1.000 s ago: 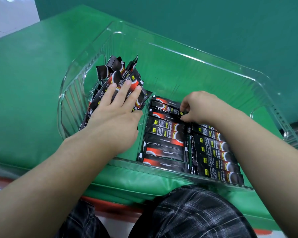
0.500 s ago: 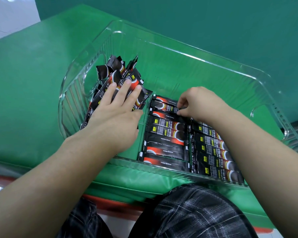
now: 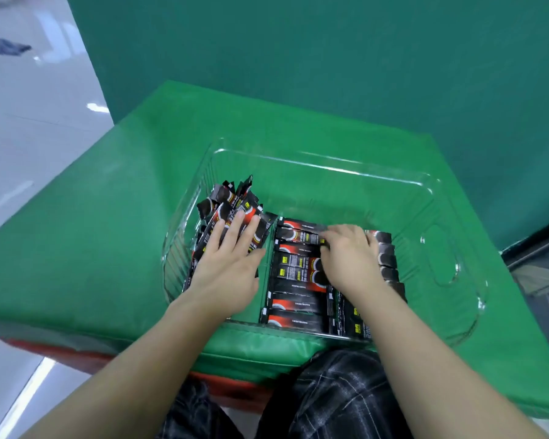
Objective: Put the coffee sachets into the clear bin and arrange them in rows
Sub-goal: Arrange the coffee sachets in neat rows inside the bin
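1. Since the earlier frame my head has pulled back and up, so the clear bin sits lower and smaller in view; my right hand has slid a little left along the far end of the rows. My left hand has barely shifted.
2. Left hand lies flat, fingers straight and spread, pressing on the loose pile of coffee sachets at the bin's left side. My guess is it pins them so they don't slide while I sort.
3. Right hand has its fingers curled down onto the far sachets of the middle row. It looks like a pinch on one sachet, but the fingertips are hidden, so I can't tell for sure.
4. The middle row lies crosswise, stacked edge to edge, and the right row sits just beside it, partly under my wrist. Packing them tight keeps the rows straight.
5. All visible sachets are inside the bin, which rests on the green surface. The right part of the bin floor is bare.
6. Judgement: the pile on the left is not yet arranged.
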A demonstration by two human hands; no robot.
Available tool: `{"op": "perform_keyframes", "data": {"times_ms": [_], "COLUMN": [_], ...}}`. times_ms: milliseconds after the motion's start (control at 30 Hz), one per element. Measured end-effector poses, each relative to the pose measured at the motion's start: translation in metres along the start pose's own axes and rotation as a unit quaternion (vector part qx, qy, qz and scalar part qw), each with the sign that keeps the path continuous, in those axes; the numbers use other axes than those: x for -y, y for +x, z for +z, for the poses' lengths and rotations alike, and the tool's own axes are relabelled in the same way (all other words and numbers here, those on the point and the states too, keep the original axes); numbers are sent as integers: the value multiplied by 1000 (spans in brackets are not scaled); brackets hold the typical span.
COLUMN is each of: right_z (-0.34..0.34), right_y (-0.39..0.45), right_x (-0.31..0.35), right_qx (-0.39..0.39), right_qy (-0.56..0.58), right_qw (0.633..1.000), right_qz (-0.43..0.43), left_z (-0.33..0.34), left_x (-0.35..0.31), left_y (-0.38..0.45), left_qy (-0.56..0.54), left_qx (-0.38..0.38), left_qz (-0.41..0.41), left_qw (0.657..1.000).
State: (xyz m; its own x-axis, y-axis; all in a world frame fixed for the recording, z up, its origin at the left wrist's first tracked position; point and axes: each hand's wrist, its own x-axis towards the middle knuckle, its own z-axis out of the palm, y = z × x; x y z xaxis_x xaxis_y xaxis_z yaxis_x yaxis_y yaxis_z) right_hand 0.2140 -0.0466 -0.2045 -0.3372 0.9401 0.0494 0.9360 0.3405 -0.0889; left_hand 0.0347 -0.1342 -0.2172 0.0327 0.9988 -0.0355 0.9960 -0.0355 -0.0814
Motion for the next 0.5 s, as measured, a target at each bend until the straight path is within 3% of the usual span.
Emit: {"op": "perform_keyframes", "data": {"times_ms": [100, 233, 500], "right_z": [6, 5, 7], "right_y": [-12, -11, -17], "right_x": [3, 4, 10], "right_qx": [41, 20, 17], "right_qy": [9, 17, 13], "right_qw": [998, 995, 996], "right_qz": [47, 93, 87], "left_z": [0, -1, 19], "left_x": [1, 0, 5], "left_y": [-1, 1, 6], "left_qy": [-7, -5, -7], "left_qx": [-10, -12, -81], "left_qz": [9, 5, 6], "left_qw": [1000, 1000, 997]}}
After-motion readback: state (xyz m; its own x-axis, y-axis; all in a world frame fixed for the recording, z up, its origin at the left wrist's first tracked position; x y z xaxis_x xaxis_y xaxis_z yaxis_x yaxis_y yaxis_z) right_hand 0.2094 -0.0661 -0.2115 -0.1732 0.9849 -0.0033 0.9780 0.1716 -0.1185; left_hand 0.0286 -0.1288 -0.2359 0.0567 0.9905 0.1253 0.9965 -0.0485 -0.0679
